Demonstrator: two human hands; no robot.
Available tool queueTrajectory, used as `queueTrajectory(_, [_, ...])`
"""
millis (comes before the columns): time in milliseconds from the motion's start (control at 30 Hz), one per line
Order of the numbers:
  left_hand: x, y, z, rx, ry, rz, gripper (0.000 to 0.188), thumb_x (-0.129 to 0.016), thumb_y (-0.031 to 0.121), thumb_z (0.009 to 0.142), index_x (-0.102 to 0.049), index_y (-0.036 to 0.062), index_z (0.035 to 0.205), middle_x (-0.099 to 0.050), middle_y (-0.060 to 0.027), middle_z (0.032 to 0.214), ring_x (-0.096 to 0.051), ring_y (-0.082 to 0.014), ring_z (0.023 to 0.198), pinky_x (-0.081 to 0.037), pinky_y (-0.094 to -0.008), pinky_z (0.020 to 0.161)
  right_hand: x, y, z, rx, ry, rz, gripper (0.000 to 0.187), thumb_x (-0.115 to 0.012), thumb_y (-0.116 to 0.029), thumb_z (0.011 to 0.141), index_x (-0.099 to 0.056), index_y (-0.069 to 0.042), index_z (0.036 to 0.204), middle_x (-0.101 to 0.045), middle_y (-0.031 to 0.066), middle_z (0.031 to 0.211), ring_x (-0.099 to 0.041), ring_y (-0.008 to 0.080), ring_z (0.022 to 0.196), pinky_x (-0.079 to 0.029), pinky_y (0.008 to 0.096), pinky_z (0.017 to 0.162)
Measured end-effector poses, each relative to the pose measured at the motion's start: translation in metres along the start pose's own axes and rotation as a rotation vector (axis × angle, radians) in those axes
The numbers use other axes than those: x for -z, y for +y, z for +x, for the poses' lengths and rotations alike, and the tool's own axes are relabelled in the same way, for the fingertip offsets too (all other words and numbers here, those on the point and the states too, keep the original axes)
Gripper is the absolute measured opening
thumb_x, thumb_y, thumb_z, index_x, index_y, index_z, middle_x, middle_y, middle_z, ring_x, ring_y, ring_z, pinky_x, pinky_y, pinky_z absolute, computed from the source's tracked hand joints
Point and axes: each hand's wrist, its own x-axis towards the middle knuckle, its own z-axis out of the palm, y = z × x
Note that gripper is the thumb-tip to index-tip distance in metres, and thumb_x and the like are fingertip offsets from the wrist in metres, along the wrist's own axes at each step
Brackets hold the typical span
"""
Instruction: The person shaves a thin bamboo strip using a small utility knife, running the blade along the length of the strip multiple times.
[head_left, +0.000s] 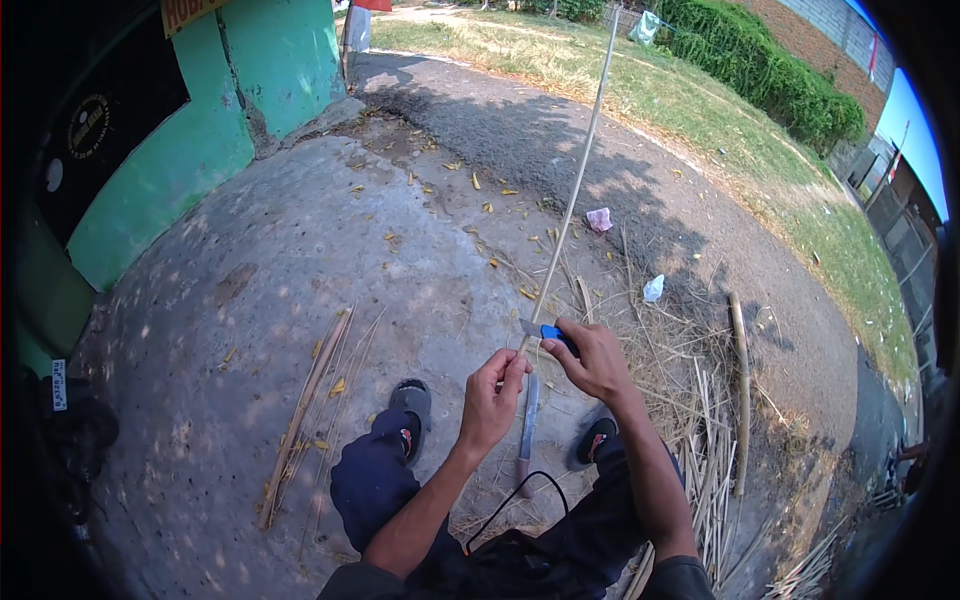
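Note:
A long, thin, pale strip of bamboo rises from my hands toward the far side and leans slightly right. My left hand pinches its near end between thumb and fingers. Wrapped round the blue handle of a utility knife is my right hand, just above and right of the left one. The knife's short blade points left and lies across the strip; whether it cuts in cannot be seen. Below my hands, between my feet, is a machete with a grey blade and brownish handle.
Many split bamboo strips lie in a heap at the right, beside a bamboo pole. More bamboo pieces rest left of my foot. Crumpled wrappers and dry leaves dot the ground. A green wall stands at the left.

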Motion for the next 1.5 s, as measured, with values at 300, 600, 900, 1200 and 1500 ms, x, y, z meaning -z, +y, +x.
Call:
queueTrajectory(300, [0.001, 0.008, -0.005, -0.036, 0.05, 0.138, 0.03, -0.056, 0.028, 0.111, -0.063, 0.0036, 0.095, -0.046, 0.0035, 0.062, -0.042, -0.0044, 0.056, -0.033, -0.0278, 0.051, 0.002, 0.001, 0.008, -0.016, 0.077, -0.069, 0.045, -0.065, -0.049, 0.101, -0.064, -0.006, 0.089, -0.062, 0.0181, 0.068, -0.065, 0.0418, 0.066, -0.046, 0.0509, 0.061])
queueTrajectory(600, [-0.004, 0.014, -0.052, 0.055, -0.172, 0.233, 0.026, -0.056, 0.021, 0.11, -0.063, -0.0022, 0.101, -0.068, -0.0123, 0.078, -0.066, -0.0172, 0.066, -0.051, -0.034, 0.061, 0.046, 0.13, 0.029, -0.311, 0.553, 0.077, 0.06, -0.054, -0.053, 0.108, -0.059, 0.004, 0.091, -0.051, 0.0146, 0.065, -0.048, 0.0239, 0.059, -0.04, 0.0417, 0.06])
queueTrajectory(900, [0.012, -0.01, -0.038, 0.209, -0.166, -0.003, 0.032, -0.052, 0.027, 0.113, -0.065, 0.002, 0.099, -0.047, 0.0039, 0.066, -0.043, -0.0048, 0.057, -0.035, -0.0266, 0.051, 0.043, 0.141, 0.013, -0.666, 0.74, 0.856, 0.055, -0.044, -0.06, 0.111, -0.057, -0.008, 0.098, -0.037, -0.008, 0.066, -0.032, 0.003, 0.055, -0.026, 0.0235, 0.05])
queueTrajectory(1200, [0.011, -0.013, -0.013, 0.292, -0.126, -0.299, 0.03, -0.049, 0.032, 0.116, -0.059, 0.0058, 0.105, -0.038, 0.0089, 0.068, -0.031, 0.0009, 0.05, -0.024, -0.0218, 0.043, -0.002, 0.008, -0.006, -0.026, 0.059, 0.073, 0.043, -0.06, -0.047, 0.104, -0.062, -0.006, 0.091, -0.055, 0.0189, 0.062, -0.058, 0.0391, 0.058, -0.043, 0.048, 0.059])
queueTrajectory(1500, [-0.001, -0.001, -0.018, 0.035, 0.024, -0.016, 0.026, -0.058, 0.025, 0.112, -0.062, 0.0043, 0.097, -0.046, 0.0067, 0.067, -0.039, -0.0013, 0.058, -0.03, -0.0242, 0.051, -0.009, -0.002, -0.005, 0.038, 0.059, -0.042, 0.044, -0.065, -0.052, 0.1, -0.064, -0.01, 0.089, -0.059, 0.0145, 0.06, -0.064, 0.039, 0.058, -0.045, 0.0488, 0.055])
